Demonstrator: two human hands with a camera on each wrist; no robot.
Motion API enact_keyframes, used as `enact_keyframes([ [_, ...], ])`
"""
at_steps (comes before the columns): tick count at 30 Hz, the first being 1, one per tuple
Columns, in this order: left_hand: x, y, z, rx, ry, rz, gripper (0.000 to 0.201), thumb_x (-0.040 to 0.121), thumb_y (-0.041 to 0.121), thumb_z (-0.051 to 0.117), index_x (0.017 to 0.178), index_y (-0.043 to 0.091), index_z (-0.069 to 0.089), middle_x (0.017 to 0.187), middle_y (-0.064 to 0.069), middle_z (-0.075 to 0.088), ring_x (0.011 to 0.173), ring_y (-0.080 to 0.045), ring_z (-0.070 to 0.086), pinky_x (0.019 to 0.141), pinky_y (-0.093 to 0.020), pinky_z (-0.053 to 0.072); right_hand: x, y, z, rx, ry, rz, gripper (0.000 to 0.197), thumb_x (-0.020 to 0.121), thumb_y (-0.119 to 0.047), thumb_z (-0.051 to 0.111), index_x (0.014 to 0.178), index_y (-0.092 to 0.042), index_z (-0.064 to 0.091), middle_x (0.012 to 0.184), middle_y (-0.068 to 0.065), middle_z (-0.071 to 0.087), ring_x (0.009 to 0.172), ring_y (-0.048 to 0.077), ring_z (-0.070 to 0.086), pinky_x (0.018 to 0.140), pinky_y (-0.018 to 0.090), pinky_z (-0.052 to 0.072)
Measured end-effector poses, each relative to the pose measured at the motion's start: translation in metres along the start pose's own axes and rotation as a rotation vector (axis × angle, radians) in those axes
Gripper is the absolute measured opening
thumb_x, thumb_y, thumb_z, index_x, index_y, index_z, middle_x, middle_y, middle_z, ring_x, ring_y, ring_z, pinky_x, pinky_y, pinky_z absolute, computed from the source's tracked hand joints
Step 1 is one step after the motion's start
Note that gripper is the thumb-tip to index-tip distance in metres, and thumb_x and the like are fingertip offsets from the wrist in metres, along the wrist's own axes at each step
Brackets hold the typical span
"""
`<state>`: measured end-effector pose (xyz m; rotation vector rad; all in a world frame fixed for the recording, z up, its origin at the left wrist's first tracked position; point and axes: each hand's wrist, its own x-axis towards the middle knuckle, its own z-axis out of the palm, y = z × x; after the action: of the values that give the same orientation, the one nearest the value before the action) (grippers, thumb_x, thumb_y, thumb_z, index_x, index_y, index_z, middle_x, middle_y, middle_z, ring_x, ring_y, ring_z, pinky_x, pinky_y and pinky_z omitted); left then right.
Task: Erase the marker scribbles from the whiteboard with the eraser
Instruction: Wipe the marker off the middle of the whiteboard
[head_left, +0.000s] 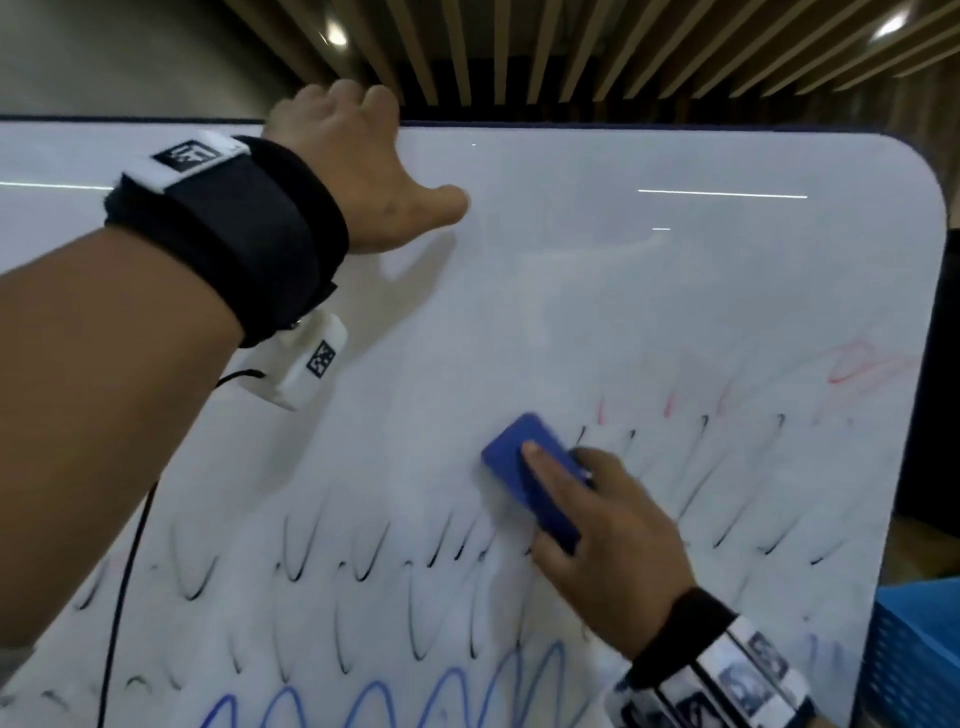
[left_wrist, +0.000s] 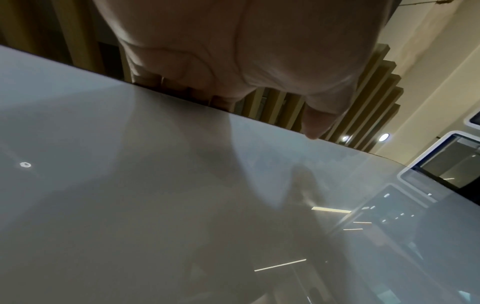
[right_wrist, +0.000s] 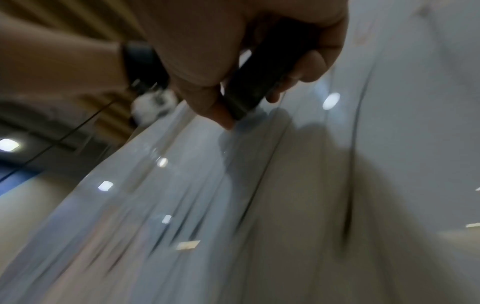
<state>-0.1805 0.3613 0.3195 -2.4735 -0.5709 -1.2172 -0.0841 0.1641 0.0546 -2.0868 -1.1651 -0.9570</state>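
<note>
A white whiteboard (head_left: 597, 291) fills the head view, tilted. My right hand (head_left: 597, 530) grips a blue eraser (head_left: 514, 457) and presses it flat on the board near the middle; in the right wrist view the eraser (right_wrist: 259, 82) looks dark between thumb and fingers. Black scribble remnants (head_left: 363, 561) run in rows below and right of the eraser, faint red marks (head_left: 852, 369) sit at the right, and blue loops (head_left: 374, 701) line the bottom. My left hand (head_left: 358, 166) grips the board's top edge, fingers curled over it (left_wrist: 182, 86), thumb on the front.
A blue crate (head_left: 909, 654) stands past the board's right edge. A black cable (head_left: 124, 571) hangs from my left wrist camera across the board's lower left. Wooden ceiling slats (head_left: 571, 47) run above the board.
</note>
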Motion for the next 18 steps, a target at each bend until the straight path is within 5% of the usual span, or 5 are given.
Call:
enact_keyframes([
  [2, -0.002, 0.002, 0.004, 0.008, 0.026, -0.013, 0.093, 0.084, 0.081, 0.047, 0.136, 0.005, 0.045, 0.136, -0.021, 0.05, 0.127, -0.041, 0.046, 0.107, -0.05, 0.038, 0.029, 0.026, -0.028, 0.058, 0.187, 0.107, 0.074, 0.074, -0.027, 0.072, 0.142, -0.031, 0.043, 0.115, 0.007, 0.052, 0.08, 0.024, 0.057, 0.06, 0.03, 0.049],
  [4, -0.004, 0.002, 0.008, 0.009, 0.058, -0.024, 0.093, 0.082, 0.081, 0.046, 0.134, 0.004, 0.046, 0.133, -0.022, 0.05, 0.125, -0.041, 0.046, 0.107, -0.051, 0.037, 0.031, 0.029, -0.029, 0.09, 0.225, 0.166, 0.076, 0.075, -0.026, 0.073, 0.144, -0.029, 0.041, 0.115, 0.007, 0.05, 0.081, 0.023, 0.055, 0.061, 0.029, 0.047],
  [10, -0.003, 0.0, 0.011, -0.003, 0.09, -0.034, 0.089, 0.084, 0.08, 0.046, 0.127, 0.002, 0.047, 0.127, -0.023, 0.051, 0.121, -0.041, 0.047, 0.105, -0.051, 0.037, -0.053, -0.002, 0.026, 0.068, -0.214, -0.043, 0.078, 0.065, -0.046, 0.056, 0.141, -0.044, 0.037, 0.112, 0.0, 0.055, 0.078, 0.023, 0.064, 0.054, 0.023, 0.051],
  [16, -0.005, 0.003, 0.014, -0.043, 0.122, -0.05, 0.087, 0.081, 0.079, 0.043, 0.12, 0.002, 0.047, 0.122, -0.023, 0.051, 0.118, -0.042, 0.047, 0.105, -0.052, 0.036, 0.03, 0.068, -0.045, 0.096, 0.246, 0.155, 0.071, 0.077, -0.035, 0.063, 0.144, -0.032, 0.041, 0.115, 0.009, 0.051, 0.081, 0.023, 0.055, 0.062, 0.032, 0.051],
  [18, -0.005, 0.004, 0.015, -0.035, 0.127, -0.057, 0.089, 0.078, 0.08, 0.039, 0.119, 0.001, 0.048, 0.12, -0.025, 0.052, 0.115, -0.043, 0.048, 0.103, -0.052, 0.037, 0.023, 0.067, -0.041, 0.103, 0.23, 0.192, 0.074, 0.076, -0.035, 0.064, 0.146, -0.03, 0.039, 0.116, 0.009, 0.049, 0.083, 0.024, 0.055, 0.062, 0.028, 0.048],
])
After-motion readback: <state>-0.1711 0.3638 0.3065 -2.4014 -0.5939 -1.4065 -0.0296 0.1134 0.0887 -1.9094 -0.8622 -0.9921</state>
